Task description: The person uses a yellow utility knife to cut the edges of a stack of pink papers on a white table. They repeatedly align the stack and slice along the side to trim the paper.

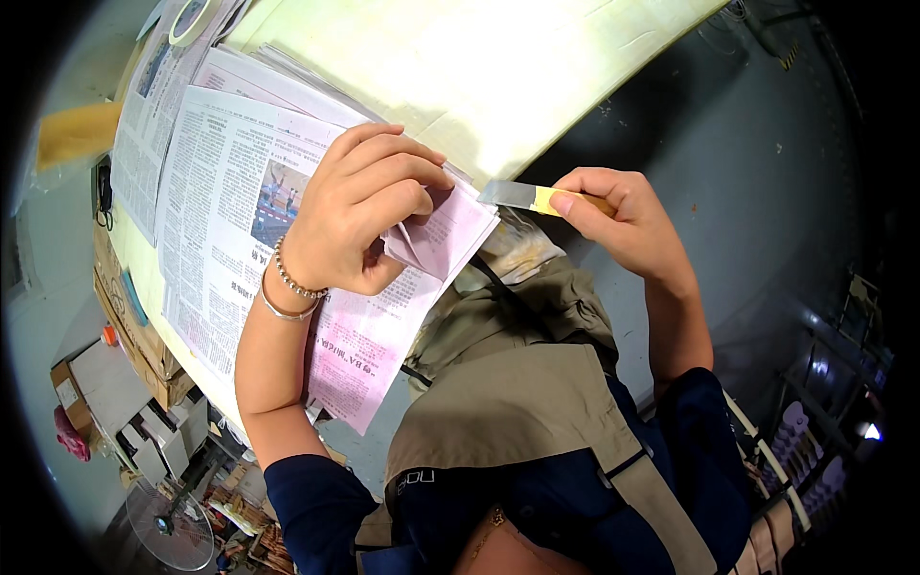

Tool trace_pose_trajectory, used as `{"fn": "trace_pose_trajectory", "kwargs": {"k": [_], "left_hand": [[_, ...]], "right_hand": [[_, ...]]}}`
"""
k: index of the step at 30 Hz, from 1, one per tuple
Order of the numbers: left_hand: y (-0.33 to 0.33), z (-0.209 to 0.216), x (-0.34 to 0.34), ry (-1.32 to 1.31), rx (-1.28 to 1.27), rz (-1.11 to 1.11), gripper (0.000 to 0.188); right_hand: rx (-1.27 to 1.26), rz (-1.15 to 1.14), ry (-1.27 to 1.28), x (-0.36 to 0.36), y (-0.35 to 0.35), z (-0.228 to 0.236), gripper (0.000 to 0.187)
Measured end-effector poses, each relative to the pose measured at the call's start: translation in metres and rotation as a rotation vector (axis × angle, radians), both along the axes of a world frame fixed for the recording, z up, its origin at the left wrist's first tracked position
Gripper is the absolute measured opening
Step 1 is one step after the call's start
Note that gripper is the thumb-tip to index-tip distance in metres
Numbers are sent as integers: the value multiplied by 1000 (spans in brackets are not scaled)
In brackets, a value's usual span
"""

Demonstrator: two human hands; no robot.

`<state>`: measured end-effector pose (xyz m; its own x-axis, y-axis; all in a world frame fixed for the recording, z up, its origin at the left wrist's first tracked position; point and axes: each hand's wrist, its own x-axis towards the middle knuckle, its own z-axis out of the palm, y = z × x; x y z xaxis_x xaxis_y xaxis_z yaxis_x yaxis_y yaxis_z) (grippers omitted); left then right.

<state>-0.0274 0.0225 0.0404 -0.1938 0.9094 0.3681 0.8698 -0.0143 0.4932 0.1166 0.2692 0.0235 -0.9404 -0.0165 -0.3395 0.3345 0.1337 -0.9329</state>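
Apron (498,407) below knife (525,196): slip hazard

Right hand (618,216) clamps the knife; left hand (359,213) grips the paper (458,238), at the table's (450,86) edge. Uneven tension (or excess force) could cause a ragged tear or hand injury.

A workshop, by its looks, is spreading around a big pale table (431,57).
Newspapers (213,172) are covering the table's left part, a tape roll (175,36) lying on them, while at its near edge a person (565,489) is wearing an apron (498,402) and holding a blade (517,196). Cardboard (134,316) is sitting just beside the table's left edge; farther out that way, a fan (171,525) is standing near many brown pieces (235,517). Grey floor (738,163) is stretching off to the table's right.
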Motion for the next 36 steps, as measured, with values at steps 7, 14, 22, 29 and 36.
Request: {"fn": "trace_pose_trajectory", "kwargs": {"k": [7,14,22,29,36], "left_hand": [[-4,-7,-3,35,-18,-21,22],[-1,-5,-1,57,9,-26,20],[-3,-4,1,124,82,-24,18],[-3,-5,-1,162,133,-40,18],[-1,-2,2,147,145,-34,18]], "right_hand": [[-51,32,-53,-3,-1,4,20],[-88,143,62,-4,-2,4,21],[73,298,55,-16,8,14,21],[-29,201,61,-15,12,26,23],[-171,107,68,-9,2,22,23]]}}
